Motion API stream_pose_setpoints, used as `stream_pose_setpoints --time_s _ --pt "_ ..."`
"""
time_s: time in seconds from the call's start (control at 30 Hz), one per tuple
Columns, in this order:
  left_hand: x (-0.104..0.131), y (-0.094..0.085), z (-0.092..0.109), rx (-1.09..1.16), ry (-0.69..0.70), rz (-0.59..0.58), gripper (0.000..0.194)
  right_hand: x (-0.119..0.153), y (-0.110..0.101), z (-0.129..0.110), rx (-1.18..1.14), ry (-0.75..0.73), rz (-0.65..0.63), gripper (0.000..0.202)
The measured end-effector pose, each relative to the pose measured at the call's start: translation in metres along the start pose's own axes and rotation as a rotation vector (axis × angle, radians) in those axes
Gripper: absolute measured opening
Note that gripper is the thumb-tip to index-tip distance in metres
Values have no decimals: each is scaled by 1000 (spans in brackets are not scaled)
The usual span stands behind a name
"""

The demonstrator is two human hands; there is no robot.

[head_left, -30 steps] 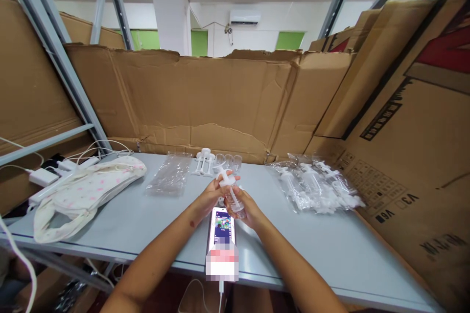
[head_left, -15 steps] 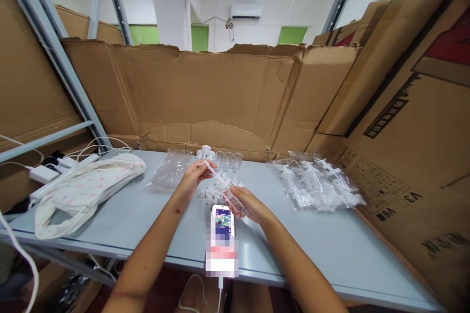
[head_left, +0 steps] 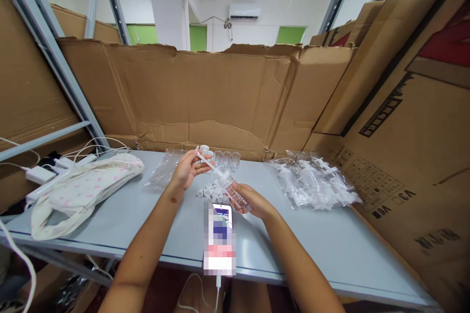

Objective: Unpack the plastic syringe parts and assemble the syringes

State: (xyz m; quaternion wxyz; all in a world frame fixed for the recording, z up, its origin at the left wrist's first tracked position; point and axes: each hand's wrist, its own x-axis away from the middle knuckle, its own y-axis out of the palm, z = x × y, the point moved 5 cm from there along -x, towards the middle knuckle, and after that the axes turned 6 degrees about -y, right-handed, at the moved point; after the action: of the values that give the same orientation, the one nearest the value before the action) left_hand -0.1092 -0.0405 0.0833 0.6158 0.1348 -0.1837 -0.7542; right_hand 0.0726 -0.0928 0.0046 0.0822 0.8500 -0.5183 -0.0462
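My right hand (head_left: 249, 200) is wrapped round a clear ribbed bottle (head_left: 239, 198), tilted with its white top toward the upper left. A thin white tube (head_left: 208, 162) slants from the bottle's top up to my left hand (head_left: 189, 168), which pinches its far end between thumb and fingers. Behind the hands stand several clear empty bottles (head_left: 226, 158) beside white pump tops (head_left: 204, 150). Small white caps (head_left: 210, 190) lie in a loose pile under and beside the held bottle, partly hidden by it.
A phone (head_left: 220, 239) with a cable lies at the front edge of the grey table (head_left: 304, 254). Bagged pump bottles (head_left: 312, 181) are at the right, a flat plastic bag (head_left: 161, 171) and a white cloth bag (head_left: 91, 188) at the left. Cardboard (head_left: 205, 93) walls the back.
My left hand has shifted slightly up and left with the end of the tube. My right hand still grips the bottle, nearly in place. The whole view has moved a little.
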Motion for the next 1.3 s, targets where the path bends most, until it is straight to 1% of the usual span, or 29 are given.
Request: stream_pose_setpoints --time_s 0.1,0.17,0.3,0.43,0.53,0.57,0.63,0.77,0.87,1.0,1.1,1.3 --pt "-3 -8 16 -24 127 109 17 0 -8 -1 7 4 49 46" --pt "-3 -12 23 -108 173 155 19 1 -11 -3 -7 -1 74 45" --pt "-8 -15 28 -281 151 167 21 1 -13 -5 -14 -15 86 45" --pt "-20 -15 26 -351 116 161 20 1 -11 -5 4 -23 85 45" --pt "-32 -15 26 -404 142 175 16 1 -12 -4 26 -30 95 43" --pt "-36 -15 27 -440 176 176 15 0 -13 -4 33 -29 101 43" --pt "-42 -14 31 -574 288 173 14 0 -14 -3 48 -31 115 43" --pt "-51 -12 37 -1055 571 181 17 -1 -17 -3 68 -47 123 43" --pt "-58 -14 33 -1364 660 184 22 -2 -18 -3 68 -54 136 43" --pt "-67 -19 20 -1618 666 214 25 -2 -18 -3 70 -63 142 42" --pt "-71 -24 9 -1694 640 232 28 -1 -17 -4 68 -62 140 42" --pt "-73 -37 -9 -1752 559 279 28 -1 -16 -5 69 -57 139 43"
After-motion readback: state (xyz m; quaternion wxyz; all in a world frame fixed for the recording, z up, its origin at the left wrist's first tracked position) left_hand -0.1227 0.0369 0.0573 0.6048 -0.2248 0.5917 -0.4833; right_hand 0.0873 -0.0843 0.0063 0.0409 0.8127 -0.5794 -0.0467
